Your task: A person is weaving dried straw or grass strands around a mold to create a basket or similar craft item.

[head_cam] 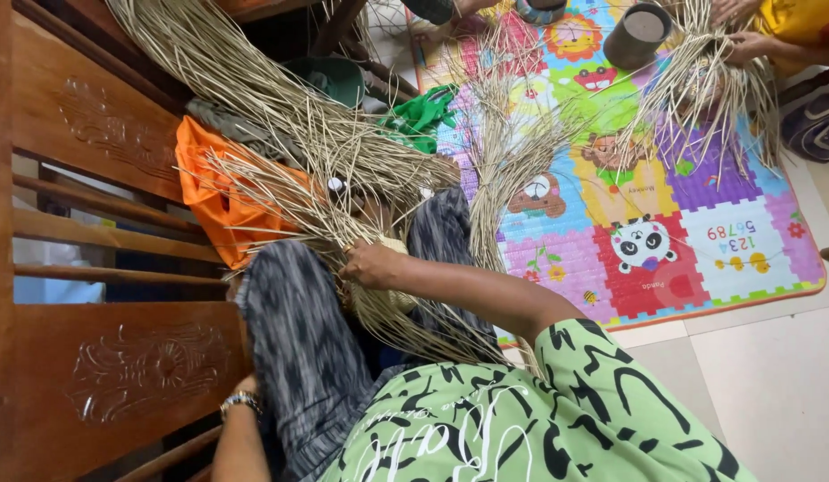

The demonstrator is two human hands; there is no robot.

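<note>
My right hand [371, 265] is closed on a partly woven piece of pale straw [392, 299] that rests between my knees in grey patterned trousers. Long loose strands [280, 116] fan out from the piece toward the upper left and down over my lap. My left arm lies along the left leg with a metal wristwatch [240, 402] on it. My left hand [247, 384] is almost wholly hidden behind the leg, so its grip cannot be seen. I wear a green shirt with black marks.
A carved wooden bench [102, 259] fills the left side. An orange bag [213, 192] and green cloth [423, 116] lie beside the straw. A colourful play mat [664, 223] covers the floor, with another bundle of straw [504, 152], a grey pot [636, 34] and another person's hands [740, 45] weaving straw.
</note>
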